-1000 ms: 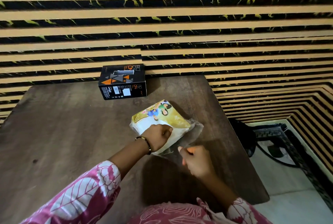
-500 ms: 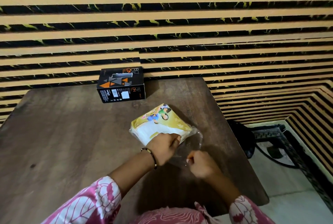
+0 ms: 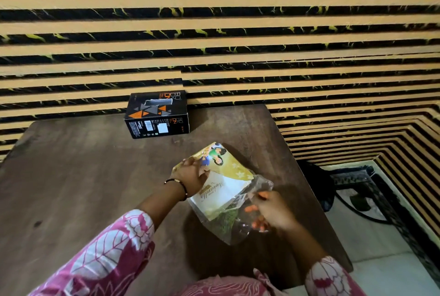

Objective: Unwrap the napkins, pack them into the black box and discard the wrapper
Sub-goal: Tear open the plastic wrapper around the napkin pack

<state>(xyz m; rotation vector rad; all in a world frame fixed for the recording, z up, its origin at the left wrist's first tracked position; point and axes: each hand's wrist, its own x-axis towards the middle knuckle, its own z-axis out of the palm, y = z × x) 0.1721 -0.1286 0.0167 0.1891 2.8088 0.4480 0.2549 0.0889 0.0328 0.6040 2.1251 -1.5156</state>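
Your worktop (image 3: 95, 176) is a dark wooden slab that fills most of the view, with its far edge against the striped wall (image 3: 214, 33) at 12 o'clock and its right edge dropping off to the floor (image 3: 381, 248) at 3 o'clock. From 7 to 10 o'clock you have a broad bare stretch of wood. On the right, the pack sits near the worktop's edge, so room there is tight.

The black box (image 3: 157, 114) stands at the far edge, at about 11 o'clock from the pack, well apart from it, touching or nearly touching the wall. It bears orange and grey triangles and a white label on its near face.

The napkin pack (image 3: 221, 186) lies just right of centre. You see a yellow printed picture panel at its far end, a white block of napkins with script lettering in the middle, and a loose, crinkled clear wrapper (image 3: 233, 226) trailing off toward 5 o'clock.

Your left hand (image 3: 190, 176), with a bangle (image 3: 181, 186) on its wrist, lies on the pack's 10 o'clock corner, fingers curled over the edge and gripping it. Your right hand (image 3: 271, 212) is at the wrapper's open end, at 4 o'clock of the pack, fingers bent and pinching the clear film; the hand is blurred, so you cannot tell exactly how much film they hold.
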